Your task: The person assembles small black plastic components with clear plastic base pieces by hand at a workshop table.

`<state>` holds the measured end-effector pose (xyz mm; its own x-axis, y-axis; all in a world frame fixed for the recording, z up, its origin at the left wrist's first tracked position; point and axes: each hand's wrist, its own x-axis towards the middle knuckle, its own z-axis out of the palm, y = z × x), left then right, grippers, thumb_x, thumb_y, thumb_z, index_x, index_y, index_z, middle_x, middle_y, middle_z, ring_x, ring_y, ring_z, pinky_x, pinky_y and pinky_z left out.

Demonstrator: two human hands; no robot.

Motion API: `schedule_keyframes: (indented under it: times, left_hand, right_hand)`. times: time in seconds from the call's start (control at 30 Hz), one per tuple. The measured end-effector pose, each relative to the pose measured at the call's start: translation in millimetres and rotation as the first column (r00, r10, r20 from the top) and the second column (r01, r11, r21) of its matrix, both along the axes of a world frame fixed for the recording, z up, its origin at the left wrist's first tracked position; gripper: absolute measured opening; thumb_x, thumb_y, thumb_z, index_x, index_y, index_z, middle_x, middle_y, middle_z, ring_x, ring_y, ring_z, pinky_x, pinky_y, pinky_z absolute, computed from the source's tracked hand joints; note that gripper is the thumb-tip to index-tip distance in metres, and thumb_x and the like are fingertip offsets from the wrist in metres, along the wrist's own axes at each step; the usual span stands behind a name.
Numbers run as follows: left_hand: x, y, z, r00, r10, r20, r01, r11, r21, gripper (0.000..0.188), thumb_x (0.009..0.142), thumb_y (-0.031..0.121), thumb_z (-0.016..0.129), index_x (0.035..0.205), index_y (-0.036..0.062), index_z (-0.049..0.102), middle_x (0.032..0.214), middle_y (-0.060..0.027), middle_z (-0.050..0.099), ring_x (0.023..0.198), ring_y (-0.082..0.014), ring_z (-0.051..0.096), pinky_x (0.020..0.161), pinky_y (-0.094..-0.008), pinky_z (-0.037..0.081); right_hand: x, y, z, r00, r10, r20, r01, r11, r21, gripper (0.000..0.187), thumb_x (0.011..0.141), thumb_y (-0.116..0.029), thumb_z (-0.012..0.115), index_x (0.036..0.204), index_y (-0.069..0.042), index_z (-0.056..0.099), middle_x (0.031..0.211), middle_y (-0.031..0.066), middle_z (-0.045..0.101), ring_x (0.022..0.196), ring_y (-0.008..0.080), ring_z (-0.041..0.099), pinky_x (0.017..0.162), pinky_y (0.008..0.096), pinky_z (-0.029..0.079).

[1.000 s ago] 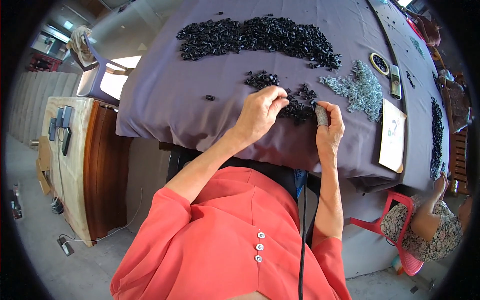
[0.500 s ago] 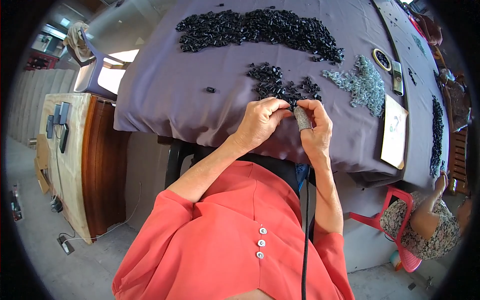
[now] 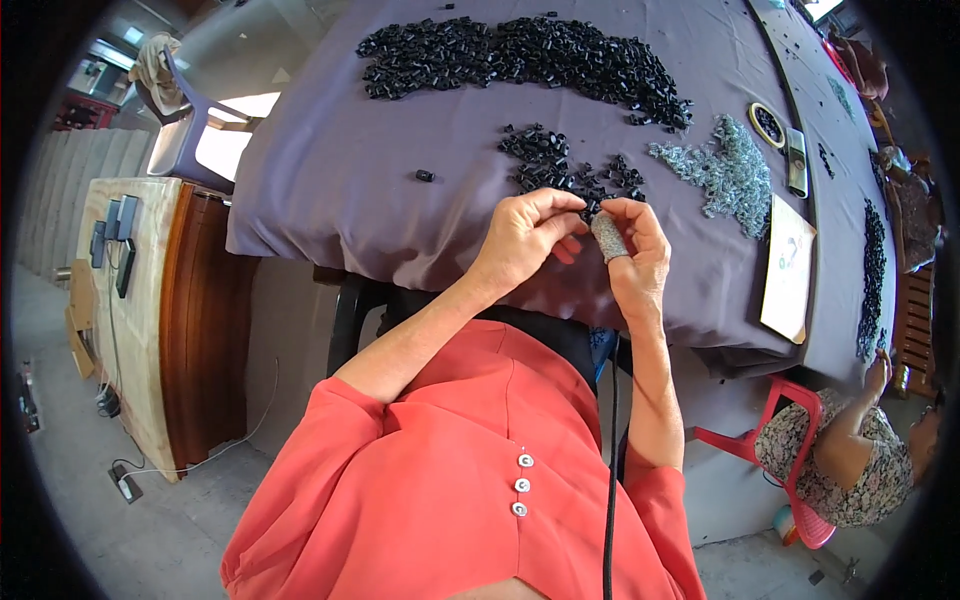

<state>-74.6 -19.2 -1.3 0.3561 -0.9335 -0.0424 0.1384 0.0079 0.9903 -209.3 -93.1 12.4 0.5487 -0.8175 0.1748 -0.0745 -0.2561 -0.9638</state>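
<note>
My left hand (image 3: 522, 238) and my right hand (image 3: 640, 262) meet at the near edge of the cloth-covered table, fingertips almost touching. Between them is a small black plastic piece (image 3: 591, 207), pinched by both hands and partly hidden by the fingers. A grey speckled wrap (image 3: 608, 236) covers my right thumb. Just beyond the fingertips lies a loose pile of small black plastic pieces (image 3: 538, 152). To its right spreads a heap of small clear pieces (image 3: 735, 178). One lone black piece (image 3: 425, 175) sits off to the left.
Farther back stretches a long bank of black pieces (image 3: 510, 58). On the right are a tape roll (image 3: 766, 124), a slim metallic object (image 3: 796, 165) and a pale card (image 3: 788, 270). Another person's arm (image 3: 850, 432) reaches the table by a red chair (image 3: 790, 440). A wooden cabinet (image 3: 205, 340) stands left.
The lower fingers of my left hand have loosened a little and show below its thumb. Both hands stay together at the same spot around the black piece.
</note>
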Motion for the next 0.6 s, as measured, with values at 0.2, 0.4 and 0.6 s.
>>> schedule_keyframes:
  times: [0.2,0.4,0.6]
  left_hand:
    - [6.6,-2.4,-0.6,0.942,-0.008,-0.335,0.016,1.0,0.021,0.013,0.091,0.01,0.053,0.1,0.0011,0.057,0.085,-0.0104,0.065,0.067,-0.0152,0.064,0.056,-0.0262,0.052]
    - [6.2,-2.8,-3.2,0.934,0.014,-0.357,-0.006,1.0,0.024,0.013,0.088,0.016,0.06,0.095,0.0044,0.06,0.077,-0.0019,0.061,0.063,-0.0083,0.058,0.052,-0.0206,0.046]
    - [6.0,-2.9,-4.2,0.916,0.0,-0.401,0.014,0.999,0.033,0.014,0.086,0.016,0.064,0.091,0.0044,0.06,0.073,0.0008,0.057,0.057,-0.0065,0.051,0.051,-0.0198,0.043]
  right_hand:
    - [2.4,2.8,-4.4,0.998,-0.043,0.048,0.046,0.997,-0.056,0.034,0.068,0.015,0.052,0.096,-0.002,0.058,0.08,0.0039,0.06,0.077,0.0115,0.057,0.072,0.0238,0.045]
    - [4.1,6.3,-0.5,0.999,-0.022,-0.033,0.012,0.964,-0.266,0.041,0.059,0.015,0.049,0.096,-0.001,0.058,0.08,0.0085,0.061,0.075,0.0183,0.061,0.072,0.027,0.047]
    - [5.8,9.1,1.7,0.995,-0.058,-0.079,0.023,0.922,-0.386,0.043,0.057,0.015,0.049,0.095,-0.002,0.058,0.079,0.0097,0.06,0.073,0.0219,0.061,0.07,0.0288,0.048]
